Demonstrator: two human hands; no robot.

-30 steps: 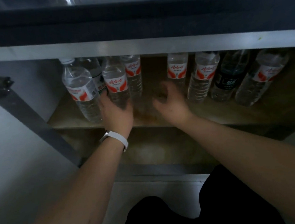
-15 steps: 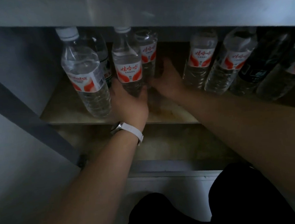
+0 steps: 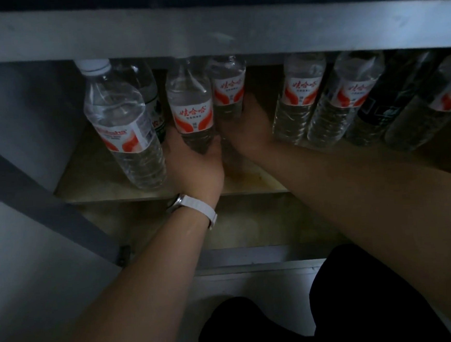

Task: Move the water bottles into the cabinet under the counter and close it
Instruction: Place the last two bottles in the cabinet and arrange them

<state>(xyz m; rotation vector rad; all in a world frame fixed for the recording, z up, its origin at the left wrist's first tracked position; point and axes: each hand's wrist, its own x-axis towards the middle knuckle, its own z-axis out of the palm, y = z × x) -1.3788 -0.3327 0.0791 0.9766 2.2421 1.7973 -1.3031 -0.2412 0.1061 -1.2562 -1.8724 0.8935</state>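
Observation:
Several clear water bottles with red-and-white labels stand on the wooden shelf (image 3: 106, 185) of the open cabinet under the counter. My left hand (image 3: 194, 165), with a white watch strap at the wrist, grips the lower part of one front bottle (image 3: 191, 111). Right beside it, my right hand (image 3: 248, 131) holds the base of the neighbouring bottle (image 3: 228, 89). A larger bottle (image 3: 124, 130) stands at the left front. More bottles (image 3: 299, 97) line the right side, one of them dark (image 3: 386, 98).
The metal counter edge (image 3: 208, 29) overhangs the bottle tops. The open cabinet door (image 3: 40, 201) slants at the left with a hinge low down. A lower compartment (image 3: 263, 221) lies under the shelf. My dark-clothed legs (image 3: 311, 312) are at the bottom.
Both hands have reached deeper into the cabinet and closed round the two middle bottles. The view has moved closer and lower toward the shelf.

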